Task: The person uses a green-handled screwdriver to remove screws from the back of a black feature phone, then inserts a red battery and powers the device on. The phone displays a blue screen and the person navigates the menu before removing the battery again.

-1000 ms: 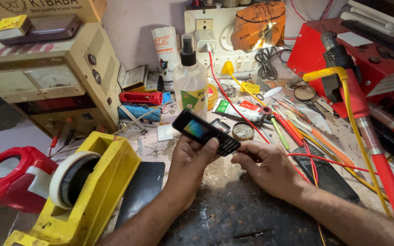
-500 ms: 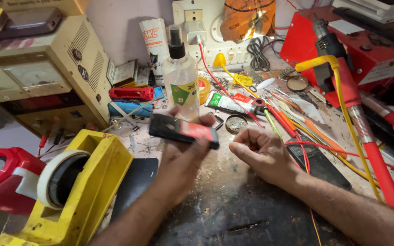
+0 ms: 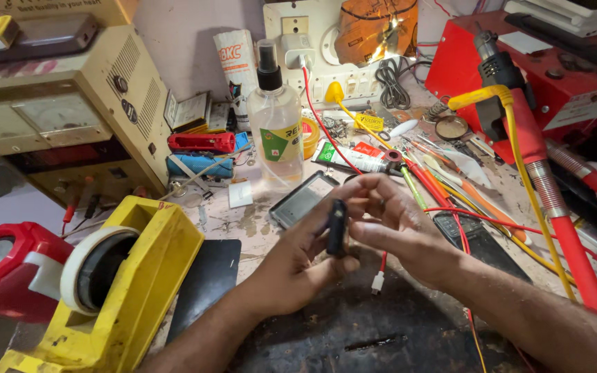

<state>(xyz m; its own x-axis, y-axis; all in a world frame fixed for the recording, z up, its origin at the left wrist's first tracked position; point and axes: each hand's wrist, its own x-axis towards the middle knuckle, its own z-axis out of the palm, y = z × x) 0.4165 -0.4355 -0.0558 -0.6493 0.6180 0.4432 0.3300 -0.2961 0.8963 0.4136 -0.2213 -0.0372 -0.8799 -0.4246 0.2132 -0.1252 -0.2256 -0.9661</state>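
Small black phone (image 3: 337, 226), edge-on above the dark mat (image 3: 354, 331), pinched between left hand (image 3: 298, 266) thumb and fingers, right hand (image 3: 399, 228) fingertips closed on its upper edge; best kept steady, pried gently, clear of red cable (image 3: 450, 211).

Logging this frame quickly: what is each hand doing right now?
Left hand: closed on the small black phone, held edge-on.
Right hand: fingers curled onto the same phone from the other side.
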